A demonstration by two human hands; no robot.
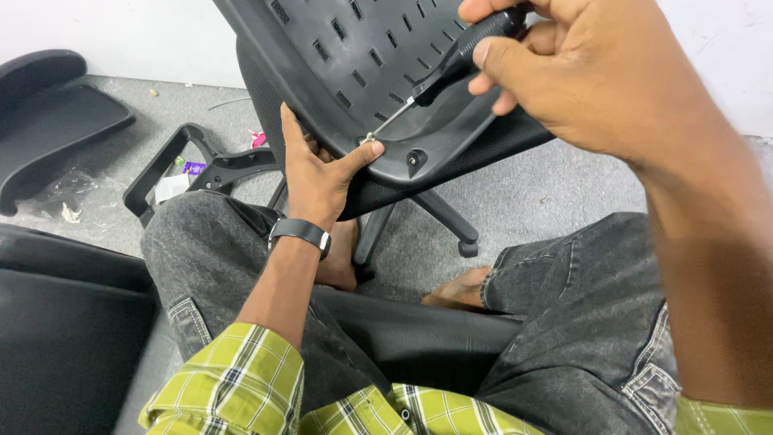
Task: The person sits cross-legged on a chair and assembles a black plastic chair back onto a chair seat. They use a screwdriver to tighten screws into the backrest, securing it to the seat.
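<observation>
Black plastic chair back (354, 72), hard and matte, pierced with small rectangular slots, rim curved and smooth; mesh fabric shows along its underside. Right hand (580, 72) wrapped tight around screwdriver (451, 68), black ribbed handle, thin bright shaft angled down-left, tip at a screw point near the rim. Left hand (318, 173) braces the rim, fingers flat and upright, thumb stretched toward the tip; black wristband (299, 232). Chair legs (419, 217) below on grey carpet. Loose armrest frame (189, 165) lies left, well apart.
</observation>
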